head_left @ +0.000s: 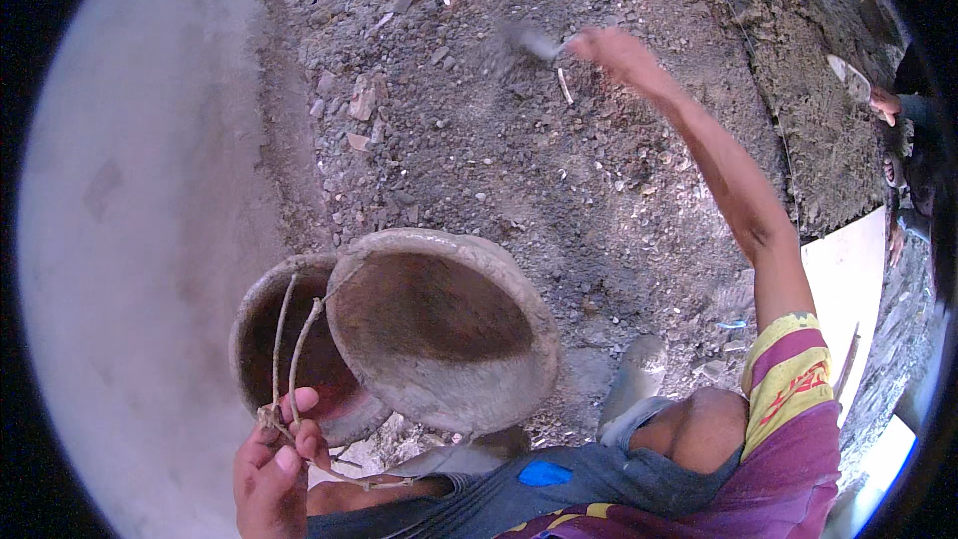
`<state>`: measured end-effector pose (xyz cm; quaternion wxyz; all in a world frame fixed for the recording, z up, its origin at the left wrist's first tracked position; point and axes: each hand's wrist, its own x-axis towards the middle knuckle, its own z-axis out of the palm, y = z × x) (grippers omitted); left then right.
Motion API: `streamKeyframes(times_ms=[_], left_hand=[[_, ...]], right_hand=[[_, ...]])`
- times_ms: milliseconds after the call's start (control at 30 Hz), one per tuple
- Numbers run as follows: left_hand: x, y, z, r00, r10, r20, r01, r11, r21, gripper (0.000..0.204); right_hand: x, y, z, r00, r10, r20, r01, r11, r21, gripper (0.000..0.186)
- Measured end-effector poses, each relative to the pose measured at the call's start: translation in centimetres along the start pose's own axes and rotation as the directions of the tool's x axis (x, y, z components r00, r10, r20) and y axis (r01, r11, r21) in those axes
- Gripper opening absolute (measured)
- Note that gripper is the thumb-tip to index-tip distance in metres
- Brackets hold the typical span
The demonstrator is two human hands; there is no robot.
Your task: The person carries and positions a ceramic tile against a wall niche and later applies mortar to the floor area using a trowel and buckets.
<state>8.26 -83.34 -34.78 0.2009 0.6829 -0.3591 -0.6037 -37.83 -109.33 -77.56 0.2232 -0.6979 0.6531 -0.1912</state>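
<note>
My left hand (pixel 271 474) pinches a knotted rope handle (pixel 297 354) at the lower left. It belongs to a pair of mortar-crusted buckets tipped toward me: the front bucket (pixel 469 379) overlaps the rear bucket (pixel 261 314). The front one shows dark staining inside and looks empty; the rear one's inside is partly hidden. Far off at the top, my right arm is stretched out, and my right hand (pixel 614 52) is closed on a small trowel (pixel 541 44). Motion smears its grey blade, which is over the loose gravel, with a dark blur beside it.
Gravelly ground (pixel 449 160) with stone chips (pixel 364 98) runs beside a smooth grey surface (pixel 150 200) on the left. At right, a string (pixel 743 30) crosses rough mortar (pixel 828 150) near a pale board (pixel 848 269). Another person's hand (pixel 884 102) holds a trowel (pixel 848 78).
</note>
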Motion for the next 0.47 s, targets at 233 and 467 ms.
streamKeyframes(times_ms=[233, 467], left_hand=[[-0.5, -0.3, -0.4, 0.998, 0.042, 0.039, -0.042, 0.999, -0.006, 0.07], [-0.7, 0.9, 0.6, 0.998, -0.018, 0.065, 0.016, 0.999, 0.033, 0.078]], right_hand=[[-6.0, 2.5, -3.1, 0.993, -0.024, 0.117, 0.012, 0.994, 0.106, 0.063], [-7.7, 3.1, -4.4, 0.959, 0.025, 0.281, -0.035, 0.999, 0.033, 0.067]])
